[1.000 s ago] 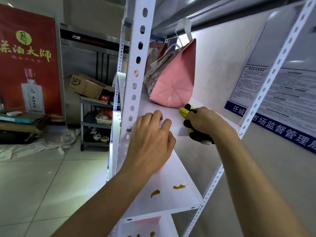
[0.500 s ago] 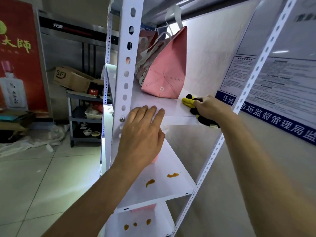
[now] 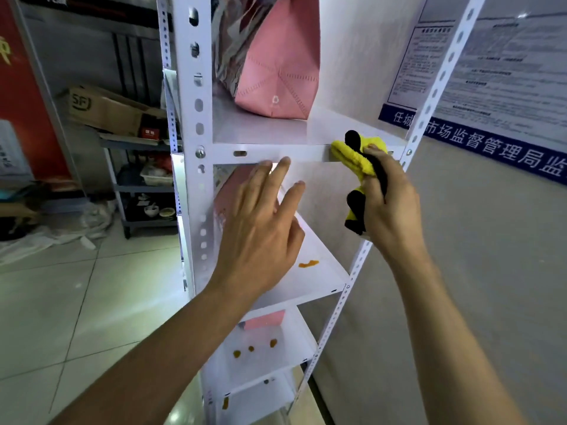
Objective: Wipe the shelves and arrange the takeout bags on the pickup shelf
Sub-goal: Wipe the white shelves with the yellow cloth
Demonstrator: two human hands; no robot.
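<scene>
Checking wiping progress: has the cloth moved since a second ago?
Yes. The cloth, gripped by the right hand, has come off the shelf top beside the pink bag to the shelf's front edge.

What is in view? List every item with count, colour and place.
takeout bag: 1, pink, upper shelf
second bag: 1, pink, shelf below, mostly hidden by left hand
cloth: 1, yellow and black, at upper shelf's front edge
shelving unit: 1, white
stains: several, orange, lower shelves
cardboard box: 1, brown, on grey cart at left
notice board: 1, white and blue, right wall
left hand: fingers spread, before middle shelf
right hand: grips cloth
</scene>
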